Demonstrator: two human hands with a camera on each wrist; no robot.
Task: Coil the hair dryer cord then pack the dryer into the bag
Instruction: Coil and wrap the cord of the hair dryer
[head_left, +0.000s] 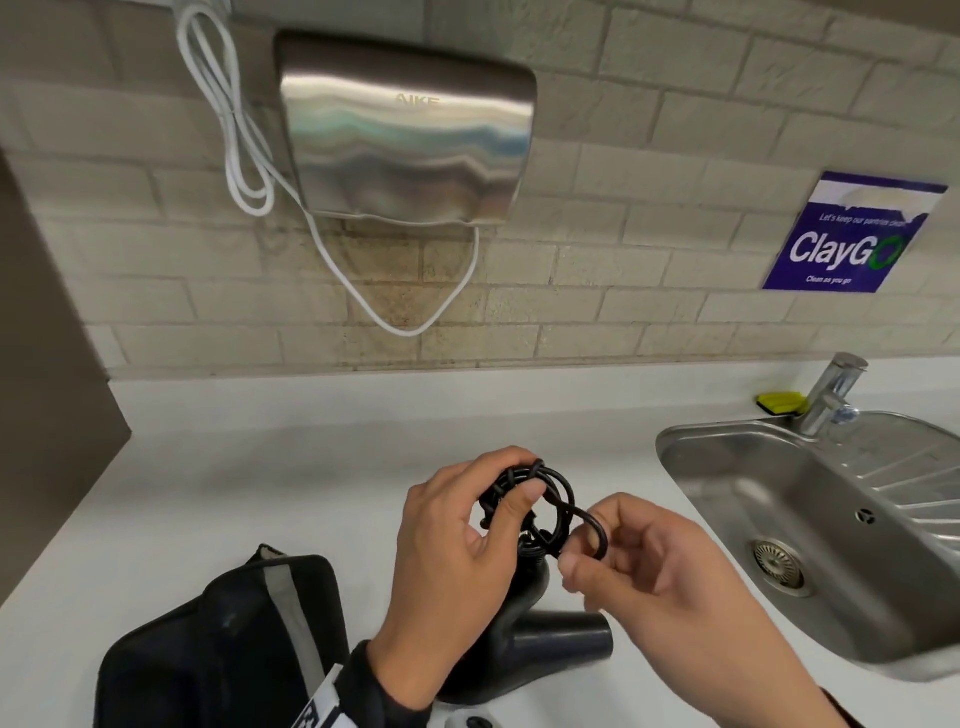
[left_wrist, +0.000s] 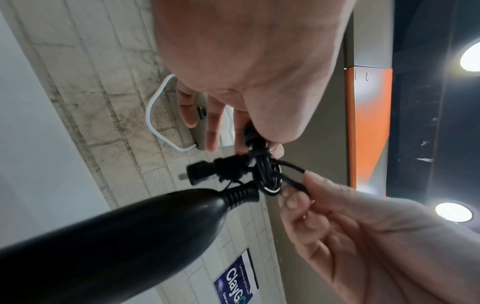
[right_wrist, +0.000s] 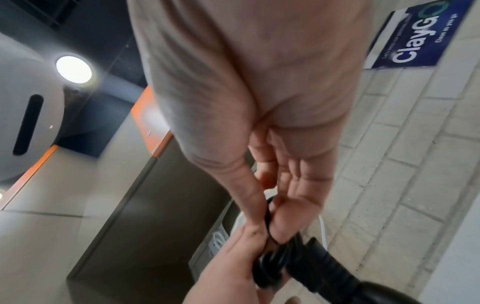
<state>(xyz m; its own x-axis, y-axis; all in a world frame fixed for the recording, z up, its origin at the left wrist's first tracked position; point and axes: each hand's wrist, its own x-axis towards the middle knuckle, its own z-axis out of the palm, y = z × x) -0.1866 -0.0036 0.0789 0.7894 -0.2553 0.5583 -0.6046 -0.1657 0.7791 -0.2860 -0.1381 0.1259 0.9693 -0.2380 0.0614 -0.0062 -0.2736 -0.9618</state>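
Note:
A black hair dryer (head_left: 550, 631) lies on the white counter (head_left: 260, 478), its handle (left_wrist: 116, 232) rising toward my hands. Its black cord (head_left: 545, 499) is wound into a small coil above the handle. My left hand (head_left: 467, 540) grips the coil between thumb and fingers. My right hand (head_left: 623, 561) pinches a loose loop (head_left: 592, 530) of the cord beside the coil. The plug (left_wrist: 202, 171) sticks out of the bundle in the left wrist view. A black bag (head_left: 223, 644) with a grey stripe lies on the counter left of the dryer.
A steel sink (head_left: 810, 519) with a tap (head_left: 831, 395) is sunk into the counter at the right, a yellow sponge (head_left: 779, 402) behind it. A steel hand dryer (head_left: 405, 130) with a white cable (head_left: 244, 150) hangs on the brick wall. A dark panel (head_left: 47, 389) borders the left.

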